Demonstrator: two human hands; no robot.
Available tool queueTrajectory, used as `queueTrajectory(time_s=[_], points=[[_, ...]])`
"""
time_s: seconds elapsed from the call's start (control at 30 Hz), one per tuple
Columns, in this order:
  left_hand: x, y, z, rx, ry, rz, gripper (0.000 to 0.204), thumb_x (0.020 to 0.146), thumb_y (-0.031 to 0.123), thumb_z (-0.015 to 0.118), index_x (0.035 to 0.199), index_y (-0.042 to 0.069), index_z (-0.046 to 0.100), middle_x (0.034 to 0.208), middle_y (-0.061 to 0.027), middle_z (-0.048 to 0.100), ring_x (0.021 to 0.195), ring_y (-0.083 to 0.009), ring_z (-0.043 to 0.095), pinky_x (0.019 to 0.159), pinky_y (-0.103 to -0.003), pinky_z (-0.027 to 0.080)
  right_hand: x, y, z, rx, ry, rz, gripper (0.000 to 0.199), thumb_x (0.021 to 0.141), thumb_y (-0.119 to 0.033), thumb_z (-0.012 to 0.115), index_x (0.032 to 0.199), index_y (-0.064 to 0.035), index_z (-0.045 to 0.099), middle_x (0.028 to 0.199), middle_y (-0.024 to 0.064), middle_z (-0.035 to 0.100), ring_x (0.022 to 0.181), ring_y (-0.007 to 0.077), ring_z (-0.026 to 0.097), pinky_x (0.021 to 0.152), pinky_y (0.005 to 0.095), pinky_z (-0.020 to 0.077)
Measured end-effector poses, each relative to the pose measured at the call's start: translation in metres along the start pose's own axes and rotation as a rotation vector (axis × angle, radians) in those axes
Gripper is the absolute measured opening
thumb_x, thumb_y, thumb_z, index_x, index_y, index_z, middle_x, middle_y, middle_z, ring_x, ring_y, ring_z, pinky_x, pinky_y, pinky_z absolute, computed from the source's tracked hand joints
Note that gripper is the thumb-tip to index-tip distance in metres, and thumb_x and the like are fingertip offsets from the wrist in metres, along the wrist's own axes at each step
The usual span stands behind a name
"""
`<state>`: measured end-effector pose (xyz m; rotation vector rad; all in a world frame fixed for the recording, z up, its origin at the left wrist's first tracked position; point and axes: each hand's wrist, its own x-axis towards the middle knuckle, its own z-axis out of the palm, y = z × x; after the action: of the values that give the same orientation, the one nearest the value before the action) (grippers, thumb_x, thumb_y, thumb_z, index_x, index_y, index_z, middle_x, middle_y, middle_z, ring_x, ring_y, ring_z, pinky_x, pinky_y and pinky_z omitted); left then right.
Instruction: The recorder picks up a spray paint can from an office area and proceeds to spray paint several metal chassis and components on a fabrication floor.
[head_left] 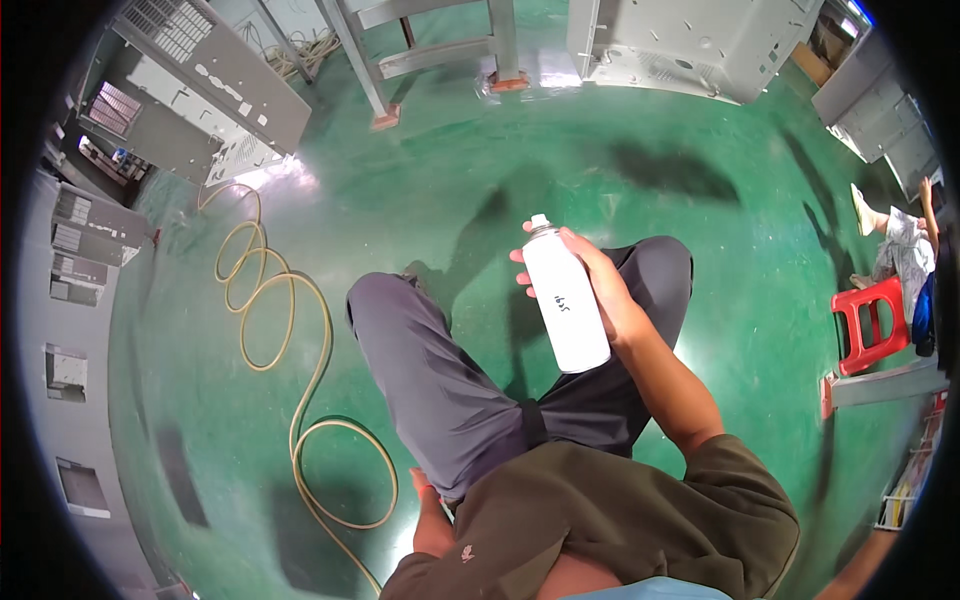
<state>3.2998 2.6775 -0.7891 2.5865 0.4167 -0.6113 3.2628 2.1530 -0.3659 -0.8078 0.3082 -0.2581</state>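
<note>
A white spray can (566, 310) with a small white nozzle stands out in front of my right thigh, its top leaning a little to the left. Wrapped round it from behind is my right hand (598, 275); the fingertips show on the can's left side and the thumb lies near its shoulder. Dark handwriting marks the can's side. My left hand (424, 488) rests low beside my left hip, partly hidden by my trousers and shirt, so its fingers cannot be made out.
A yellowish hose (325, 330) lies in loops on the green floor (430, 190) to my left. Grey metal cabinets (215, 80) and a metal frame (435, 60) stand ahead. At right are a red stool (870, 325) and another person (905, 245).
</note>
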Motion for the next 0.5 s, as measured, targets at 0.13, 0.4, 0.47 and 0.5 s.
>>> queueTrajectory(time_s=[0.13,0.4,0.47,0.5], points=[[-0.011,0.008,0.030,0.015,-0.106,-0.092,0.041,0.095,0.023,0.065,0.127,0.000,0.052,0.116,-0.0290,0.063,0.108,-0.0423,0.063,0.094,-0.050,0.049,-0.004,-0.006,-0.003,0.062,-0.055,0.047,0.058,0.106,-0.048,0.045,0.150,-0.0098,0.046,0.113,0.0150,0.067,0.091,0.0248,0.069,0.080,0.0395,0.0610],[-0.021,0.035,0.027,0.016,-0.035,-0.159,0.049,0.099,0.028,0.063,0.135,-0.001,0.048,0.123,-0.0310,0.060,0.112,-0.0426,0.062,0.096,-0.051,0.049,-0.008,-0.013,-0.016,-0.011,-0.116,-0.110,0.080,0.095,-0.055,0.059,0.157,-0.0111,0.036,0.110,0.0133,0.065,0.091,0.0252,0.068,0.079,0.0395,0.0612],[-0.010,0.048,0.006,-0.036,0.155,-0.179,0.051,0.100,0.030,0.063,0.137,-0.002,0.047,0.125,-0.0315,0.059,0.113,-0.0426,0.062,0.096,-0.052,0.048,-0.011,-0.023,-0.026,-0.050,-0.116,-0.166,0.085,0.092,-0.055,0.063,0.158,-0.0111,0.034,0.112,0.0136,0.065,0.093,0.0255,0.069,0.081,0.0408,0.0612],[-0.004,0.057,-0.007,-0.124,0.290,-0.180,0.052,0.101,0.031,0.063,0.138,-0.002,0.046,0.126,-0.0317,0.058,0.113,-0.0427,0.061,0.097,-0.052,0.048,-0.009,-0.028,-0.030,0.005,-0.126,-0.196,0.085,0.092,-0.053,0.063,0.159,-0.0113,0.032,0.114,0.0143,0.065,0.094,0.0260,0.069,0.082,0.0418,0.0612]])
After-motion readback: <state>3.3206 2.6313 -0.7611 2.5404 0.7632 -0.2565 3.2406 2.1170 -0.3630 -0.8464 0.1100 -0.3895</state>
